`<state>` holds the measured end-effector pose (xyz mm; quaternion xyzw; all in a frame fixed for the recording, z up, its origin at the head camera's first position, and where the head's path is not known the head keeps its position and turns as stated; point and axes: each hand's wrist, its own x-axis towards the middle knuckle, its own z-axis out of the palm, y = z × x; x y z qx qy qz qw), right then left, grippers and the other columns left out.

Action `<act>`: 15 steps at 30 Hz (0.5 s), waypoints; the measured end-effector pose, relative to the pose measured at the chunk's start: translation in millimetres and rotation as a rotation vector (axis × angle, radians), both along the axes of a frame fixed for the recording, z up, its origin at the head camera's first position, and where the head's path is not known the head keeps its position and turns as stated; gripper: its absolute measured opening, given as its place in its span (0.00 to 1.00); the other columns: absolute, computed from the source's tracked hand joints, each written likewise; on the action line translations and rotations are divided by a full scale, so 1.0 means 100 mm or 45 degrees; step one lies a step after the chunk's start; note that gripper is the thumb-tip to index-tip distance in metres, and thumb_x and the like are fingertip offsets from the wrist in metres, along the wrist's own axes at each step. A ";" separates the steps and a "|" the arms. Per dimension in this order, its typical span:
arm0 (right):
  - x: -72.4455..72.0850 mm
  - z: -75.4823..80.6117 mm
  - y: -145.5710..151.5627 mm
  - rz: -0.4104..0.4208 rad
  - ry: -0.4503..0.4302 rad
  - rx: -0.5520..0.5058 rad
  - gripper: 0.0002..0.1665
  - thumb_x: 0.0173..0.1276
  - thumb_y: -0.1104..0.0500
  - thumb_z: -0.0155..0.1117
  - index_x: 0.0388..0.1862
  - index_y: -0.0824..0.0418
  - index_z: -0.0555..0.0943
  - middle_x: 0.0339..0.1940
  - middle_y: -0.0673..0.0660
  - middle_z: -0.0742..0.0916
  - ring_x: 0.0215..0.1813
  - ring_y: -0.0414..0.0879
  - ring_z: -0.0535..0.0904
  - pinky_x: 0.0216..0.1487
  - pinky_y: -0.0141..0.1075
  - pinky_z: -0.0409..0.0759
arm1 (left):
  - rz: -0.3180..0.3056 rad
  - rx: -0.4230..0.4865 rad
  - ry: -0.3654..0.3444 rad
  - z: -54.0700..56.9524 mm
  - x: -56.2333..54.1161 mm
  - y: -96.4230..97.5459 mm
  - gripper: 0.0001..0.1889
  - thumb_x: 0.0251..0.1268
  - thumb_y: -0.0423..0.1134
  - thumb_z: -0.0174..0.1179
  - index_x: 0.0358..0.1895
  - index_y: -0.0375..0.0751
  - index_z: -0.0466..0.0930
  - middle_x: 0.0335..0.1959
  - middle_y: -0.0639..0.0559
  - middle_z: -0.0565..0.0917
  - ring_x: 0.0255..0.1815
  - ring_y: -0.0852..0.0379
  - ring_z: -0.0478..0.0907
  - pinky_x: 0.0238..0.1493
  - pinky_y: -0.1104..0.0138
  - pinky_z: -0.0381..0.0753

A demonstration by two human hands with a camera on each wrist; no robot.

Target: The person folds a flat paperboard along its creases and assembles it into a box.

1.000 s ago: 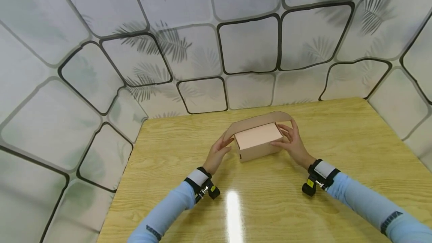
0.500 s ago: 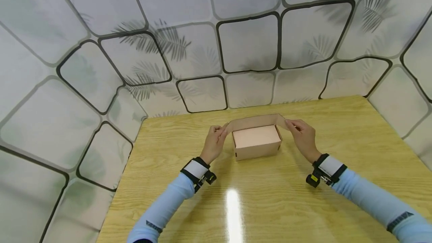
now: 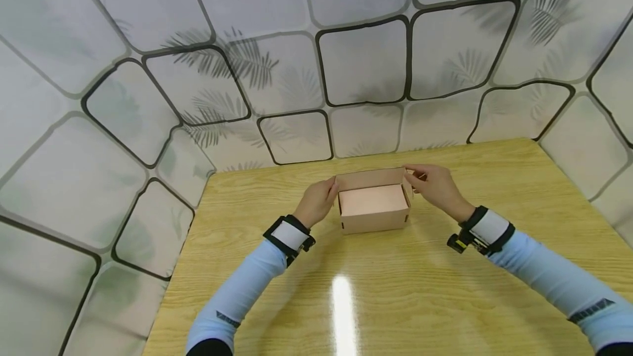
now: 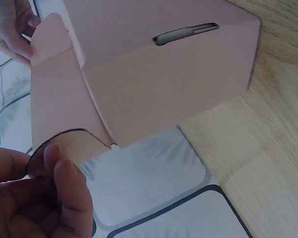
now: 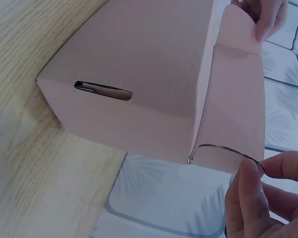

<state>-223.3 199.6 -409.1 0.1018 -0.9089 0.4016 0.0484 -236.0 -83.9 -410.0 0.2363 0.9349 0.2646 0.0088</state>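
Note:
A pinkish-brown cardboard box (image 3: 376, 222) sits on the table with its long side facing me. Along its far edge a front flap (image 3: 370, 179) stands upright, with a rounded side tab at each end. My left hand (image 3: 316, 201) pinches the left tab (image 4: 69, 144) between thumb and fingers. At the other end, my right hand (image 3: 437, 188) holds the right tab (image 5: 223, 157) by its curved edge. Both wrist views show the box's end walls, each with a narrow slot (image 5: 104, 90) near the bottom. The inside of the box is hidden under its pale top panel (image 3: 373, 200).
The box stands on a light wood-grain table (image 3: 247, 224), toward its back edge. A patterned wall covering (image 3: 366, 65) with leaf prints rises behind and to the left. A bright light reflection (image 3: 343, 312) lies on the tabletop in front.
Both hands have shifted from the box's sides to the flap's end tabs. The flap went from bowed to straighter, its tabs swung outward then folded back toward the box's ends.

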 end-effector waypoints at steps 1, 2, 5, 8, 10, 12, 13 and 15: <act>0.00 0.01 -0.02 0.005 0.001 0.000 0.21 0.73 0.62 0.56 0.60 0.72 0.76 0.32 0.66 0.85 0.30 0.54 0.84 0.26 0.30 0.78 | 0.005 0.006 -0.021 0.01 0.00 0.01 0.22 0.80 0.39 0.39 0.64 0.26 0.70 0.26 0.43 0.80 0.26 0.53 0.76 0.40 0.59 0.79; 0.00 0.01 -0.03 0.004 -0.007 -0.004 0.21 0.73 0.62 0.55 0.60 0.73 0.76 0.33 0.68 0.85 0.29 0.53 0.84 0.26 0.31 0.78 | 0.013 0.021 -0.051 0.01 0.00 0.02 0.22 0.80 0.39 0.39 0.65 0.25 0.68 0.27 0.43 0.81 0.26 0.53 0.77 0.39 0.60 0.80; 0.01 0.01 -0.06 0.010 -0.035 -0.034 0.20 0.73 0.63 0.55 0.59 0.74 0.76 0.35 0.70 0.85 0.30 0.54 0.84 0.29 0.34 0.81 | 0.033 0.061 -0.149 0.02 -0.01 0.03 0.24 0.80 0.40 0.40 0.68 0.25 0.64 0.28 0.41 0.83 0.25 0.52 0.81 0.30 0.65 0.79; 0.02 -0.02 -0.07 0.015 -0.049 -0.052 0.20 0.74 0.62 0.55 0.58 0.74 0.75 0.36 0.69 0.85 0.31 0.53 0.84 0.33 0.39 0.84 | 0.054 0.103 -0.226 0.01 -0.01 0.03 0.24 0.80 0.41 0.40 0.68 0.26 0.63 0.29 0.41 0.83 0.25 0.52 0.82 0.22 0.70 0.74; 0.02 -0.05 -0.07 0.018 -0.043 -0.051 0.19 0.74 0.61 0.54 0.58 0.72 0.75 0.36 0.68 0.85 0.31 0.51 0.84 0.35 0.40 0.84 | 0.056 0.122 -0.251 -0.02 -0.01 0.02 0.24 0.80 0.41 0.40 0.68 0.27 0.63 0.29 0.42 0.82 0.25 0.53 0.81 0.20 0.71 0.72; 0.03 -0.09 -0.06 0.022 -0.014 -0.034 0.19 0.74 0.60 0.55 0.58 0.71 0.75 0.35 0.67 0.85 0.31 0.50 0.83 0.34 0.38 0.83 | 0.050 0.134 -0.257 -0.04 0.00 0.01 0.23 0.80 0.42 0.40 0.67 0.29 0.65 0.27 0.44 0.81 0.23 0.55 0.78 0.19 0.72 0.70; 0.03 -0.11 -0.06 0.023 0.008 -0.026 0.19 0.74 0.60 0.55 0.58 0.70 0.76 0.34 0.66 0.85 0.30 0.50 0.83 0.32 0.37 0.82 | 0.044 0.145 -0.254 -0.05 0.01 0.01 0.22 0.80 0.42 0.41 0.66 0.30 0.65 0.27 0.44 0.81 0.22 0.56 0.77 0.19 0.72 0.70; 0.05 -0.14 -0.06 0.029 0.057 -0.011 0.17 0.74 0.59 0.55 0.56 0.68 0.77 0.32 0.64 0.86 0.31 0.49 0.82 0.30 0.35 0.79 | 0.025 0.167 -0.250 -0.08 0.02 -0.01 0.21 0.80 0.41 0.42 0.66 0.31 0.65 0.26 0.45 0.80 0.22 0.58 0.75 0.20 0.71 0.70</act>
